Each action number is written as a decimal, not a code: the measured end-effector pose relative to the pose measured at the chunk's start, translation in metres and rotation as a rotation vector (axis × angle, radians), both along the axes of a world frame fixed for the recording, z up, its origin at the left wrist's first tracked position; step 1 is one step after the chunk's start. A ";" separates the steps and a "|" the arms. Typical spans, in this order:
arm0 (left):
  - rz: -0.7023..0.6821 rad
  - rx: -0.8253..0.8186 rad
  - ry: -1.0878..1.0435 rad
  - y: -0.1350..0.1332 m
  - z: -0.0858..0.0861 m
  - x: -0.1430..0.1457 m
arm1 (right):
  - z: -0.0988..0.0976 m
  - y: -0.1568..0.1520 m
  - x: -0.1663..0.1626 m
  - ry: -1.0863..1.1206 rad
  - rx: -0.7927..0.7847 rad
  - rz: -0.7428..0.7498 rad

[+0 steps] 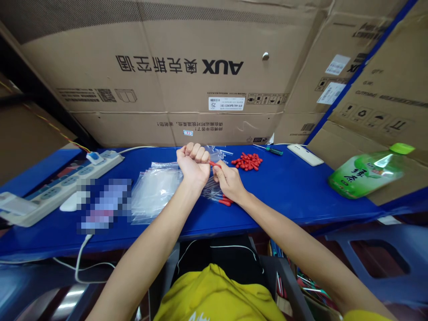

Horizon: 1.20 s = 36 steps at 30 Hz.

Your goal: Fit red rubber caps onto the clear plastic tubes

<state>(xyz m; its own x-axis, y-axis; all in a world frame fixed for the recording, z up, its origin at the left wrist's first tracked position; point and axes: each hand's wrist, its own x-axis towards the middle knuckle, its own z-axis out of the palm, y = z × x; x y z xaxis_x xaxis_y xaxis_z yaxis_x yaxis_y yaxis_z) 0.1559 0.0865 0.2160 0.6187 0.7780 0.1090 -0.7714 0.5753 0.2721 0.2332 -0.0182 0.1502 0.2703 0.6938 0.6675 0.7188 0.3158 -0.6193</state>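
Observation:
My left hand [193,164] is a closed fist held above the blue table [287,187], gripping a thin clear tube with a red cap [214,164] at its right side. My right hand [228,180] pinches that red cap end, fingers closed. Under the hands lies a bunch of clear tubes with red caps [219,198]. A pile of loose red caps [248,161] sits just beyond the right hand. A stack of clear plastic bags [154,191] lies left of the hands.
A white power strip [60,185] lies at the left, a green-handled screwdriver [272,150] and a white remote-like device [305,154] at the back right. A green drink pouch [366,171] leans at the right. Cardboard boxes [187,67] wall the back.

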 end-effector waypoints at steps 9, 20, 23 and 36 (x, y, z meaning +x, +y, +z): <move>0.006 0.004 0.014 -0.001 0.001 0.000 | -0.001 -0.001 0.000 -0.003 -0.018 -0.012; 0.004 0.010 0.030 0.000 0.000 0.001 | 0.000 0.000 0.000 -0.015 -0.022 0.003; -0.005 0.005 0.008 0.000 -0.001 0.001 | 0.000 0.000 0.000 -0.017 -0.028 -0.009; 0.006 0.025 0.057 0.001 0.002 0.000 | 0.002 0.000 0.003 -0.032 -0.045 -0.007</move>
<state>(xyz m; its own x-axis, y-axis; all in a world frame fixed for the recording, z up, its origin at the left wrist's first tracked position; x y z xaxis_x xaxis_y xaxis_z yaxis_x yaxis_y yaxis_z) 0.1556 0.0871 0.2184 0.6201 0.7789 0.0936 -0.7575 0.5634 0.3300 0.2359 -0.0183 0.1526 0.2547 0.7215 0.6439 0.7405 0.2827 -0.6097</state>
